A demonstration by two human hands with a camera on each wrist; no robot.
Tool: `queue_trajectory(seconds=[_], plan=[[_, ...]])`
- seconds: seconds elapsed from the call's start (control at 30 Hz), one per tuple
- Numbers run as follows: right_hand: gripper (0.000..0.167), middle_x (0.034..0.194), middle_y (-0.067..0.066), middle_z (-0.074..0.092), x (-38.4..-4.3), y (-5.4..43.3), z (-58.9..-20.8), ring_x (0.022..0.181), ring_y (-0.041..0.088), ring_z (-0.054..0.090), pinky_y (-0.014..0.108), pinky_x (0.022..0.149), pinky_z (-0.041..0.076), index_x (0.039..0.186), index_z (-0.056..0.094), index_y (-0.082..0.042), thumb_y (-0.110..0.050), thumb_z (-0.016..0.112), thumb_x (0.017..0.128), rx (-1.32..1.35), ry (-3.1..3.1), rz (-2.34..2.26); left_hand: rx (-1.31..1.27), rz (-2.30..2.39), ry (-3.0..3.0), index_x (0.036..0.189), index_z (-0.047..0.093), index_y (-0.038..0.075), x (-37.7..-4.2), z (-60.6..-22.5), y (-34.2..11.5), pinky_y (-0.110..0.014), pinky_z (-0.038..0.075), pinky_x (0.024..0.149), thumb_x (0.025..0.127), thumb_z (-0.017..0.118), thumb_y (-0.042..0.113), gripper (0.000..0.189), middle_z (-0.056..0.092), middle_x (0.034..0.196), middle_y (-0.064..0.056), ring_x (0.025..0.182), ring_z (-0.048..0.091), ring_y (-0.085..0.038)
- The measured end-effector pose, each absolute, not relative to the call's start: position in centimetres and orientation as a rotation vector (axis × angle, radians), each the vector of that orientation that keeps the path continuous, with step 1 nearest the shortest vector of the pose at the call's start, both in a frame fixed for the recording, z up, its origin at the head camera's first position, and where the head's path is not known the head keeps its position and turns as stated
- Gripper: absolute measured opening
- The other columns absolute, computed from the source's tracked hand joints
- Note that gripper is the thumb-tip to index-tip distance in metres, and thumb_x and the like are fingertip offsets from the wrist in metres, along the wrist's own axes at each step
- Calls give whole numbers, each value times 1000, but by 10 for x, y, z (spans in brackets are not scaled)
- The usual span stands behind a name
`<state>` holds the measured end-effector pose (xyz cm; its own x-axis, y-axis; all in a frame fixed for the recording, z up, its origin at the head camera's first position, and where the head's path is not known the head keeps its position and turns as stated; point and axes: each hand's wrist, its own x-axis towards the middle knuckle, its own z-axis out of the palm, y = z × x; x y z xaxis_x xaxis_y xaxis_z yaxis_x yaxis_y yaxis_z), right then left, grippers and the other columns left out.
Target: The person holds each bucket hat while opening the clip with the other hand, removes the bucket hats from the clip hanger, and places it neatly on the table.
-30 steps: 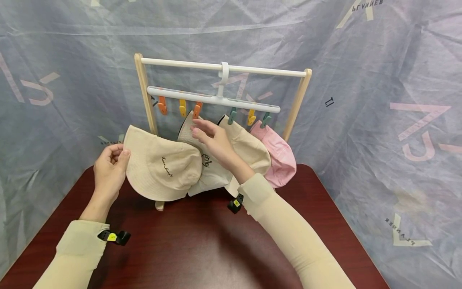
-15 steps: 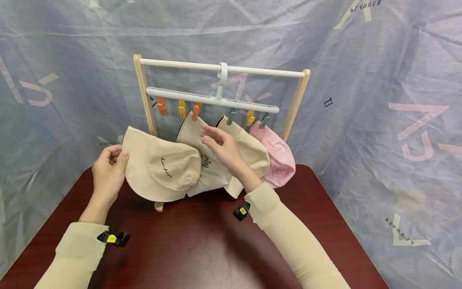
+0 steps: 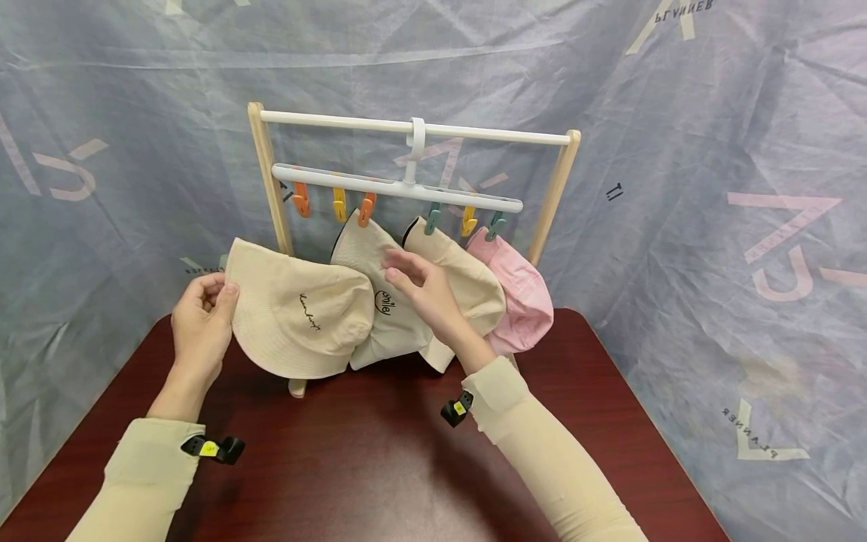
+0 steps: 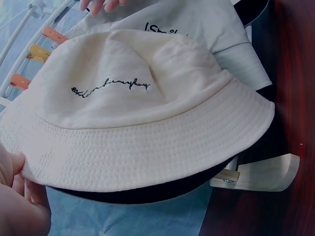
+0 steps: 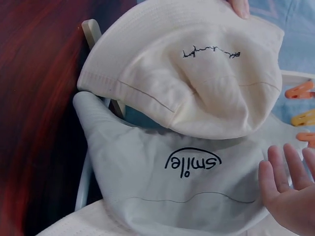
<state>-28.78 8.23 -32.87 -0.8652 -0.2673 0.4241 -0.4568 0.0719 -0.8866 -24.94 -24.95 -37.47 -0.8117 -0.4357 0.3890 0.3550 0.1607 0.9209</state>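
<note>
A cream bucket hat with dark script stitching is pinched at its brim by my left hand, fingers behind and thumb in front. In the left wrist view the hat covers most of the frame, its dark underside showing below the brim. My right hand hovers in front of a pale grey "smile" hat, fingers fairly straight and holding nothing. In the right wrist view the right hand is at the edge of the grey hat. An orange clip holds that hat by its brim.
A wooden stand carries a white hanger with several coloured clips. Farther right hang a beige hat and a pink hat. An orange clip and a yellow clip hang above the cream hat. The dark red table lies below.
My right hand has moved down and to the right, away from the orange clip on the grey hat. My left hand keeps its grip on the cream hat, nearly unmoved.
</note>
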Motion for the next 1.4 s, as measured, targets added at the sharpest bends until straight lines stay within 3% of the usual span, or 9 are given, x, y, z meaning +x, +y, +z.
queue_trajectory(seconds=[0.4,0.7,0.97,1.2,1.4], plan=[[42,139,22,67,-283,82,-345,131,29,64,36,113,48,147,59,1,-11,63,107,677,-2238,1952,65,-1771,-1801,116,68,12,-248,-374,-249,-12,47,67,104,68,10,12,60,101,-1,85,54,-10],[42,138,21,68,-279,84,-362,128,28,66,35,108,53,146,61,0,-12,66,107,639,-2238,1963,62,-1775,-1799,116,68,12,-245,-374,-248,-12,47,66,104,68,10,12,60,101,-1,85,54,-11],[40,139,30,64,-280,82,-384,128,34,65,40,107,55,146,60,2,-9,64,107,631,-2201,2073,56,-1771,-1781,115,68,12,-244,-375,-249,-11,47,66,104,68,9,11,60,101,-1,84,54,-10],[42,138,27,65,-278,79,-399,127,32,66,33,103,56,146,60,2,-10,67,105,569,-2202,2100,43,-1785,-1771,116,68,12,-243,-376,-250,-11,47,66,104,67,9,12,60,102,-2,85,54,-10],[42,138,26,66,-275,73,-409,124,33,67,37,101,58,146,61,1,-9,67,105,491,-2221,2145,34,-1783,-1761,117,68,11,-242,-376,-250,-11,47,66,104,68,8,13,60,102,-1,85,54,-10]])
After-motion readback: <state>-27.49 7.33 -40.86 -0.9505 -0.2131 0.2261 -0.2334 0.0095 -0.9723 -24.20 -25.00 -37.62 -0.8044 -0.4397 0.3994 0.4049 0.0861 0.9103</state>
